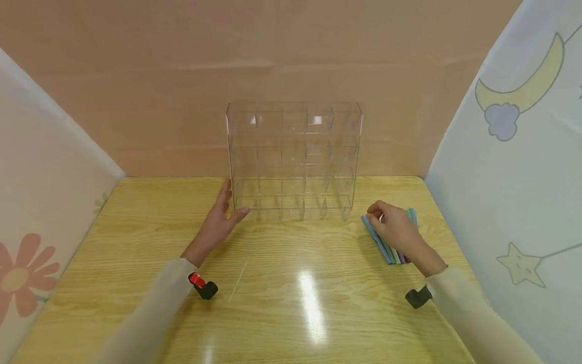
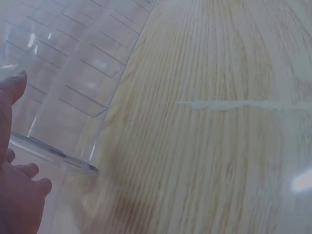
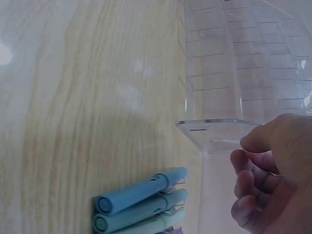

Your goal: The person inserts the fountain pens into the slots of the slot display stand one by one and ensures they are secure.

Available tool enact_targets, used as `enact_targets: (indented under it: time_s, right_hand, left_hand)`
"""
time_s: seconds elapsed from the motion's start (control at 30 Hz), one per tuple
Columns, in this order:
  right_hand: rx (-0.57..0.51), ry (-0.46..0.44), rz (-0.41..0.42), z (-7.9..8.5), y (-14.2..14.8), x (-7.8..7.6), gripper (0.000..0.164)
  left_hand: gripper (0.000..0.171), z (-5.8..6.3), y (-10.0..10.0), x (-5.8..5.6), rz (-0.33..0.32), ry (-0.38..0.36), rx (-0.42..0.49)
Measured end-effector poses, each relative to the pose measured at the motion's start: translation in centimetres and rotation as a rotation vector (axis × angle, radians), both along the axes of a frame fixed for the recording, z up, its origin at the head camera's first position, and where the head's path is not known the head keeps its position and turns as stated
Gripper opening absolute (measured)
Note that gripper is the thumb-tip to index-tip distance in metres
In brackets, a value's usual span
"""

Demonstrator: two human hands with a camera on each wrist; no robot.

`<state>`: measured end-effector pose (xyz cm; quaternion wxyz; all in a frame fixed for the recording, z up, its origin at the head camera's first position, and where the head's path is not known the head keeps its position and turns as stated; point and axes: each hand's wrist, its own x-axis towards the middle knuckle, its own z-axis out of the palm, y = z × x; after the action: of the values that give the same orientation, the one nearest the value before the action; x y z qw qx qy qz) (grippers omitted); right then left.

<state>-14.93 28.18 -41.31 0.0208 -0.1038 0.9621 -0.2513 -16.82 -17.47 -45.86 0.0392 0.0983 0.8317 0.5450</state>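
A clear plastic rack (image 1: 293,188) divided into several small compartments stands upright at the back of the table. My left hand (image 1: 219,217) is at its left side, fingers straight along the outer wall and thumb reaching across the front edge. In the left wrist view the thumb (image 2: 14,87) overlaps the clear panel. My right hand (image 1: 395,225) hovers over a row of coloured pens (image 1: 378,240), its fingers loosely curled and nothing showing between them. Blue, teal and pale green pens with clips (image 3: 141,195) lie side by side in the right wrist view; the hand partly covers the row from above.
The wood-grain table (image 1: 273,283) ends at a peach-coloured back sheet (image 1: 182,101). A printed white sheet (image 1: 514,177) borders the right, close to the pens, and another sheet (image 1: 50,192) borders the left. Both wrists carry small black cameras (image 1: 417,297).
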Motion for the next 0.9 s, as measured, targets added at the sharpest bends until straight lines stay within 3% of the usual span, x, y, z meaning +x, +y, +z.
enact_targets:
  time_s: [0.67, 0.9]
  right_hand:
    - [0.088, 0.042, -0.061, -3.4, -0.1, 0.3, 0.028]
    - [0.107, 0.050, -0.055, -4.4, 0.5, 0.7, 0.027]
  left_hand:
    - [0.092, -2.3, 1.1, -0.8, 0.037, -0.031, 0.106]
    - [0.091, -2.3, 1.5, -1.0, 0.047, -0.013, 0.112]
